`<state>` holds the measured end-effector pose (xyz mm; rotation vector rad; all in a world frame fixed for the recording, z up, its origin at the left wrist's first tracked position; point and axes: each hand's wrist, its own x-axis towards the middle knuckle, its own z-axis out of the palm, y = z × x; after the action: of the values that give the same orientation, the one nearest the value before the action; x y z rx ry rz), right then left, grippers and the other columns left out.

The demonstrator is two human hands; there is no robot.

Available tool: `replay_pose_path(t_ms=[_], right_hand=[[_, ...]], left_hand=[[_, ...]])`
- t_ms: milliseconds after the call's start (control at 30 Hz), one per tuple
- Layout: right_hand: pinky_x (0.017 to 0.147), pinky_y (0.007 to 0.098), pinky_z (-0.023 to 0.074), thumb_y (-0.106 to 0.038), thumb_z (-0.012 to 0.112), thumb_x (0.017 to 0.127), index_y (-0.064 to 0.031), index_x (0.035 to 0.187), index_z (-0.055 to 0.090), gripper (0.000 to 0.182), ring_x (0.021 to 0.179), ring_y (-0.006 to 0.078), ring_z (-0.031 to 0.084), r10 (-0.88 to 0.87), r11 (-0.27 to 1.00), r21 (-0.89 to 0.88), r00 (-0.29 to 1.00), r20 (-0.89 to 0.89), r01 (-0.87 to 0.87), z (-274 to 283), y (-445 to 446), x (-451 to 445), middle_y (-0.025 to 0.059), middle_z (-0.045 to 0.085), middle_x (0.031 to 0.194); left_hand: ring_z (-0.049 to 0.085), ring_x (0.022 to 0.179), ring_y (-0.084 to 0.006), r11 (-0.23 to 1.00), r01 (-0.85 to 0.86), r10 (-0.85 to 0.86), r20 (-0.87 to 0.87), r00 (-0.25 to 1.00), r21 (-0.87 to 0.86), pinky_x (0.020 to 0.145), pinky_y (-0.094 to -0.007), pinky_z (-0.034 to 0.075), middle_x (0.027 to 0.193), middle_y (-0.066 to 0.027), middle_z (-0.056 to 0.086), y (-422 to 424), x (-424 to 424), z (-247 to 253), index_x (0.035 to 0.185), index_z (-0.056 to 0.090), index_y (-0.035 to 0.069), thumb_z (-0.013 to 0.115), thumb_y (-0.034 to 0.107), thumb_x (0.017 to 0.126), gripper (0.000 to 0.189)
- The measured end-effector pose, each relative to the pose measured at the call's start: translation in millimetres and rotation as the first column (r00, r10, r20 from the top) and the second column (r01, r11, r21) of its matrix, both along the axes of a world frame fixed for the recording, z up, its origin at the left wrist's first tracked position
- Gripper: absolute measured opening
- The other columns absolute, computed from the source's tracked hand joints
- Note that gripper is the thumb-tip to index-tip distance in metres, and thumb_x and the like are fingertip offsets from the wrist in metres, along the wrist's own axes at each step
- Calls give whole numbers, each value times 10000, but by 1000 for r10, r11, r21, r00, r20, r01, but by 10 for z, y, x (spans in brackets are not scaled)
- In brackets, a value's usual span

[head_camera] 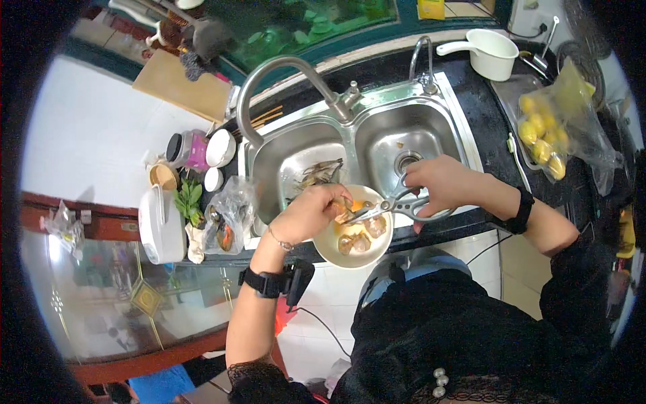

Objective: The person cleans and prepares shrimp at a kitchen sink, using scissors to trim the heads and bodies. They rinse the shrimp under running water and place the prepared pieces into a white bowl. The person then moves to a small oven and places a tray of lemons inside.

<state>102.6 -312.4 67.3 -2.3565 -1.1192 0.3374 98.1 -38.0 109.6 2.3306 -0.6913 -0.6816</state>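
Note:
My left hand [303, 212] pinches a raw shrimp [344, 211] above a white bowl [363, 260] at the sink's front edge. In my right hand [444, 182] are kitchen scissors [402, 204], fingers through the grey handles. Their blades point left and reach the shrimp; whether they are cutting into it is too small to tell. Inside the bowl lie several peeled-looking shrimp pieces [355, 243] with some orange matter. More whole shrimp [319, 174] with long feelers rest in the left sink basin [277, 156], partly hidden behind my left hand.
A tall curved faucet [282, 61] stands behind the double sink; the right basin [388, 123] has a drain. Left are green leaves [190, 199], a clear plastic bag [237, 202] and a white container [161, 222]. A white dipper [494, 55] and bagged yellow fruit [542, 134] sit right.

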Motion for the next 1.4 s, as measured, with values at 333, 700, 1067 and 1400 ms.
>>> replay_pose_path(t_ms=[333, 700, 1067, 1400], right_hand=[[605, 374, 443, -312, 727, 544, -44, 690, 545, 356, 730, 285, 560, -1, 1000, -17, 998, 60, 2, -186, -93, 63, 80, 545, 774], [664, 379, 441, -514, 758, 455, -45, 772, 534, 609, 812, 288, 538, 7, 999, 36, 974, 226, -16, -163, -189, 39, 87, 537, 830], [676, 381, 426, -540, 747, 447, -48, 768, 560, 617, 818, 282, 528, 88, 991, 83, 983, 158, -102, -254, 71, 86, 74, 529, 828], [632, 380, 442, -554, 742, 451, -61, 717, 567, 586, 791, 276, 544, 135, 991, -3, 979, 152, -136, -252, 169, 91, 65, 546, 789]], left_hand=[[539, 731, -145, 994, -55, 62, -72, 995, 98, 699, -276, 440, 790, -87, 592, -28, -31, -23, 945, 558, 34, 576, 31, 768, 178], [514, 763, -91, 994, -109, 110, -30, 993, 18, 713, -246, 435, 811, -37, 590, 63, -63, -52, 947, 557, 12, 569, -20, 770, 180], [484, 768, -63, 995, -86, 81, -100, 992, -50, 720, -221, 421, 799, 8, 545, 35, -49, -95, 933, 540, 11, 546, 20, 819, 115], [555, 679, -188, 989, -90, 91, 0, 996, -119, 648, -297, 438, 739, -90, 598, -21, -30, -262, 871, 579, 31, 595, 59, 764, 112]])
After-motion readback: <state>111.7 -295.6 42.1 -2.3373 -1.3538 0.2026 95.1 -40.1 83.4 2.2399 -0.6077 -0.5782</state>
